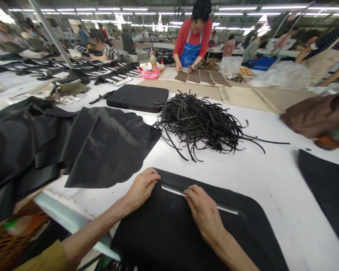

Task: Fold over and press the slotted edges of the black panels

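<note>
A black, leather-like panel (158, 222) with rounded corners lies in front of me over the table's near edge. Along its upper part runs a narrow white slot or strip (228, 210); I cannot tell which. My left hand (143, 188) is closed at the panel's upper left corner, thumb and fingers pinching its edge. Midway along the white line, my right hand (202, 210) has its fingers curled and pressed together, covering part of it. Whatever lies between those right fingertips is hidden.
Beyond the panel sits a tangled heap of black strips (200, 122), beside a stack of black panels (138, 97). Black sheets (110, 146) drape at left, another black piece (327, 192) at right. A person in a blue apron (191, 54) works across the table, near a pink basket (149, 72).
</note>
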Action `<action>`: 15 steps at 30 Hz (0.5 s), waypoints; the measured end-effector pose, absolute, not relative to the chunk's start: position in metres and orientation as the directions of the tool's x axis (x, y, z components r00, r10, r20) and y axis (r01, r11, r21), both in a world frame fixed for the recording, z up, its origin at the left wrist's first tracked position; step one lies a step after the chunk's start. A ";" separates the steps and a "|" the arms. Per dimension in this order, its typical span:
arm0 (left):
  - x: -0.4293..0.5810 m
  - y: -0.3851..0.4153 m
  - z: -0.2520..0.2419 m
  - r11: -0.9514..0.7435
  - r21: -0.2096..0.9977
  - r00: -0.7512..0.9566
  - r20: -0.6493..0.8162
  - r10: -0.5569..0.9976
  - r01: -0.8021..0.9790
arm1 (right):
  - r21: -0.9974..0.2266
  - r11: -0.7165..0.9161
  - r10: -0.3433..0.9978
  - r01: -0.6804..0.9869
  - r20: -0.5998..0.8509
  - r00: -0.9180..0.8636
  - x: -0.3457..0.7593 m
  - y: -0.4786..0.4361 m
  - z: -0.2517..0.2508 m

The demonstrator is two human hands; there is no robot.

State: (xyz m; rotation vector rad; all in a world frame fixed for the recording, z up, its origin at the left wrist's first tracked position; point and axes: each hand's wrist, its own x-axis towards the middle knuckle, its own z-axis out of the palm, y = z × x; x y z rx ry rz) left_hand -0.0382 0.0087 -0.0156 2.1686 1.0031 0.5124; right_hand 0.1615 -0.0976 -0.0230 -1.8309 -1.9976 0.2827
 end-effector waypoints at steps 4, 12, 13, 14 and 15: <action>-0.035 0.005 -0.024 -0.453 0.648 0.596 -0.002 0.803 0.612 | -0.424 0.095 0.990 0.901 0.138 -0.039 0.158 -0.096 -0.027; -0.023 0.011 -0.027 -0.387 0.592 0.532 -0.084 0.843 0.707 | -0.464 0.032 0.993 0.885 0.119 0.026 0.158 -0.087 -0.027; -0.023 0.012 -0.026 -0.379 0.599 0.527 -0.087 0.845 0.706 | -0.467 0.021 0.993 0.884 0.115 0.037 0.159 -0.087 -0.026; -0.024 0.012 -0.024 -0.375 0.604 0.523 -0.082 0.848 0.703 | -0.466 0.016 0.993 0.885 0.114 0.042 0.159 -0.086 -0.026; -0.024 0.011 -0.021 -0.379 0.608 0.521 -0.067 0.851 0.698 | -0.457 0.019 0.993 0.889 0.114 0.037 0.160 -0.086 -0.026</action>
